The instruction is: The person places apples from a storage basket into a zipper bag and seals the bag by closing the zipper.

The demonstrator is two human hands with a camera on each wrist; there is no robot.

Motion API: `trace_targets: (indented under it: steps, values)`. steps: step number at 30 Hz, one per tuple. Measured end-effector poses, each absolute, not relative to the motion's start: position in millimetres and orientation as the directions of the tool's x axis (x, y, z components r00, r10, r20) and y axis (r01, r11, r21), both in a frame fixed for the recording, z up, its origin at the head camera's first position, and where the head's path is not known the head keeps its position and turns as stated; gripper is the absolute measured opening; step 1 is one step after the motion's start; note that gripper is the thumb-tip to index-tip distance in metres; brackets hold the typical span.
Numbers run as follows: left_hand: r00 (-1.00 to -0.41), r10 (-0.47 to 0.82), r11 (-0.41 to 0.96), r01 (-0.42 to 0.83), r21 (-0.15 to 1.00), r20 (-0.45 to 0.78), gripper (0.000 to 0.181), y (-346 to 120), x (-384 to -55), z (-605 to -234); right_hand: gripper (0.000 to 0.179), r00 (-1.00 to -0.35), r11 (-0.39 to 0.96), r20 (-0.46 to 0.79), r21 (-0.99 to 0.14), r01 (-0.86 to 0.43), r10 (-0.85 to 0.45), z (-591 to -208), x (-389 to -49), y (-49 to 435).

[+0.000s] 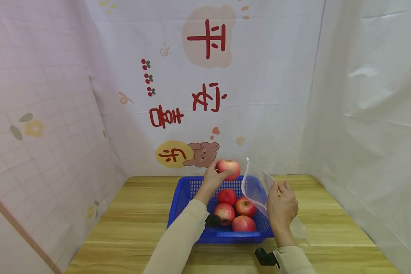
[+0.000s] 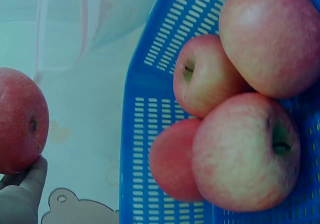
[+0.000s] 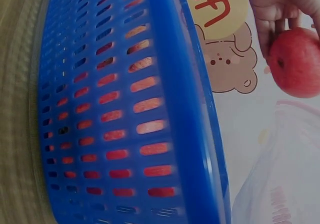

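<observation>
Red apple [image 1: 231, 166]: the left hand [image 1: 212, 179] is gripping it; the right hand [image 1: 282, 203], apart, is pinching the clear bag [image 1: 256, 186] alongside, whose slack mouth [image 1: 243, 186] could be snagging the apple, causing a drop.

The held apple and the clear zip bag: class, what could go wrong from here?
The red apple could slip from the left hand and drop onto the apples in the blue basket. The clear zip bag is held by the right hand alone, so its mouth might fold and block the apple.
</observation>
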State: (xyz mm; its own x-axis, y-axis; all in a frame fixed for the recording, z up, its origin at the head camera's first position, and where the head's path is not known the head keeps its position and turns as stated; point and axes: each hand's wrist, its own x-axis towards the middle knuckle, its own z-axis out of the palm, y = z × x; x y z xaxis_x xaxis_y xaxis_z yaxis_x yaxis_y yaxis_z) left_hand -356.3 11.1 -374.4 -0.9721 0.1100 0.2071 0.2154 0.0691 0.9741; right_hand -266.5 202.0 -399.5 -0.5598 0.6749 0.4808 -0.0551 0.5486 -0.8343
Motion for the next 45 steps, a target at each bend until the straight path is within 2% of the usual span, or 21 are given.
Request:
trace_targets:
  steps: [24, 36, 45]
  values:
    - [-0.941, 0.203, -0.02, 0.271, 0.962, 0.27, 0.071, 54.2, -335.6, -366.3, 0.036, -0.557, 0.573, 0.504, -0.817, -0.059, 0.661, -399.5, -265.7, 198.3]
    - [-0.938, 0.226, 0.045, 0.279, 0.959, 0.263, 0.074, 63.8, -326.3, -373.0, 0.036, -0.56, 0.577, 0.51, -0.814, -0.068, 0.653, -396.3, -265.2, 198.1]
    - [-0.935, 0.222, 0.213, 0.324, 0.922, 0.278, 0.075, 64.1, -326.6, -377.2, 0.037, -0.565, 0.577, 0.509, -0.814, -0.071, 0.649, -396.3, -265.0, 197.7]
